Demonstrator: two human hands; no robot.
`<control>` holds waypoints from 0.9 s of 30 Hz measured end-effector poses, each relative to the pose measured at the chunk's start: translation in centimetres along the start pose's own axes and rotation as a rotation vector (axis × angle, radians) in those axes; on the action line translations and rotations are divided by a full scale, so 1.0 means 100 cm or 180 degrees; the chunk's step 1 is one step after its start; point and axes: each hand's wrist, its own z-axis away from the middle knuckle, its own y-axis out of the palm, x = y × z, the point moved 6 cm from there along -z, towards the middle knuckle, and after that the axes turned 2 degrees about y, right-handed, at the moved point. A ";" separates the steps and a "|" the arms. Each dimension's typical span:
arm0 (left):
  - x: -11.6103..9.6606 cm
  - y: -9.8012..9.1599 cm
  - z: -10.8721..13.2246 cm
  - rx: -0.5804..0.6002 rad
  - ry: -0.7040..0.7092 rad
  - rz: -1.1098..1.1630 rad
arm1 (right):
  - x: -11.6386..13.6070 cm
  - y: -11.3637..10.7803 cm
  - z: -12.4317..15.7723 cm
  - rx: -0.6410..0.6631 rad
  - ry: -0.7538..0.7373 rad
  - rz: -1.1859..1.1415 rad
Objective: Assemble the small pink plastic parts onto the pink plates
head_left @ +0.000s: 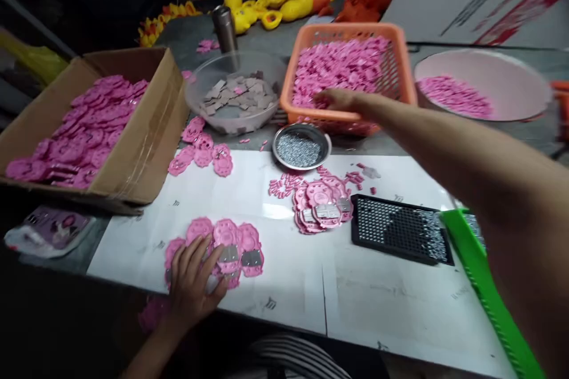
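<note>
My left hand [193, 275] lies flat, fingers spread, on a cluster of pink plastic pieces [231, 246] with small grey plates, near the front edge of the white sheet. My right hand [335, 99] is stretched far forward to the orange basket [402, 80], which is full of small pink parts [338, 65]; its fingers rest at the basket's near rim, and whether they hold a part I cannot tell. A second pile of pink pieces [322, 201] lies mid-table.
A cardboard box [149, 148] of pink pieces stands left. A clear bowl [195, 92] of grey squares, a metal dish [278, 151] of screws, a black perforated tray [400, 225], a green tray [484, 290] and a pink basin [511, 80] surround the work area. Yellow toy ducks [284, 3] lie far back.
</note>
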 end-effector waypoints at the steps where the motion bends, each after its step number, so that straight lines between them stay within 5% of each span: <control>1: -0.001 -0.001 -0.001 0.0001 -0.0036 0.0016 | -0.002 0.001 0.001 -0.0002 0.0038 -0.0024; 6: -0.006 -0.005 -0.005 0.0068 -0.0037 0.0171 | -0.011 -0.009 0.011 -0.0381 0.0213 -0.0293; 12: -0.008 -0.012 -0.004 0.0084 0.0095 0.0291 | -0.012 -0.037 0.058 -0.1187 0.0436 -0.0753; 20: 0.029 -0.019 0.004 0.0211 -0.0112 -0.0032 | 0.021 -0.076 0.103 -0.2294 -0.0165 -0.1715; 23: 0.035 -0.010 0.004 0.0395 -0.0112 0.0073 | 0.067 -0.061 0.114 -0.1910 -0.0797 -0.2598; 27: 0.024 0.001 -0.003 0.0564 -0.0020 0.0263 | 0.144 0.008 0.133 -0.0602 -0.1618 -0.2618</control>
